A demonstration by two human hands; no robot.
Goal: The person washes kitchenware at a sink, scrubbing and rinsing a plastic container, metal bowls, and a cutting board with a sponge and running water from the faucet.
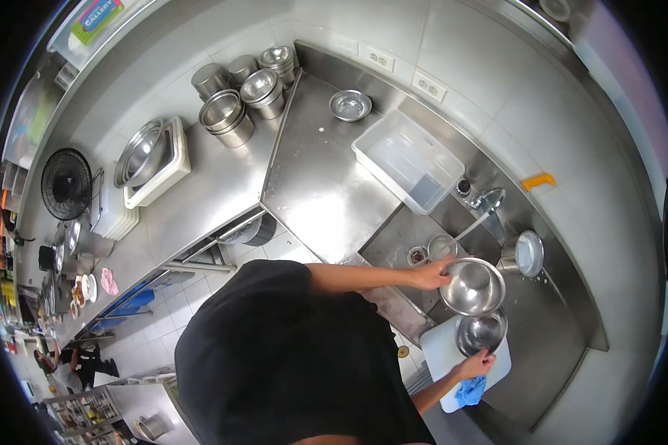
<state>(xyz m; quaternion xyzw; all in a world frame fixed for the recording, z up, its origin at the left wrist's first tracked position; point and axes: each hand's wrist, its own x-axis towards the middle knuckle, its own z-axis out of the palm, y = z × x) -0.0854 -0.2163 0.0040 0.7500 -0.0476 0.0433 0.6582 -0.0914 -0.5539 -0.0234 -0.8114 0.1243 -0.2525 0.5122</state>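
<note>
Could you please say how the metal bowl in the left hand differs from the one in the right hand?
The left hand holds what looks like the larger bowl, the right hand the smaller bowl. The larger bowl looks paler inside, the smaller bowl darker. The smaller bowl shows mostly against the white board; the larger bowl lies higher in the picture. Both are round, shiny metal.

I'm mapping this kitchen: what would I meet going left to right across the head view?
Black fan, white bin, small counter bowl, left hand, held bowl in that hand, orange handle.
</note>
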